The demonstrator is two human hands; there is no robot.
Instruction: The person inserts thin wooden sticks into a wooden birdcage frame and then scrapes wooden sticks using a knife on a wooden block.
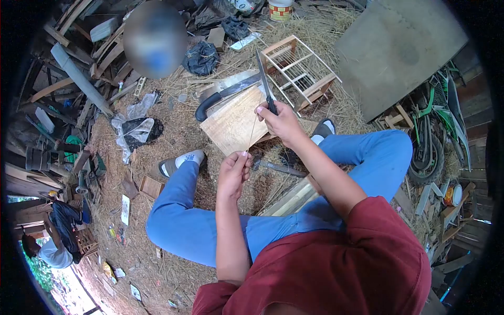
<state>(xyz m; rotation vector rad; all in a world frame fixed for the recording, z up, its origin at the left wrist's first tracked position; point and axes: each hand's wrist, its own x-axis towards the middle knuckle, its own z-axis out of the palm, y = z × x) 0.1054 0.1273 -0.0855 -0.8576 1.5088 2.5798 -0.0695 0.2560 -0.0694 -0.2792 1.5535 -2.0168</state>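
Over the wooden board (226,125), a thin stick (252,134), likely light and easily snapped, best held by its ends, is pinched at its near end by the left hand (233,176) while a knife (263,76) is gripped in the right hand (282,124).

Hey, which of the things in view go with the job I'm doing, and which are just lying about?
Seem part of the job:
Knife, in your right hand
Thin stick, pinched in your left hand
Probably the slatted frame

Seem just lying about:
Black plastic bag
Green bike
Bucket
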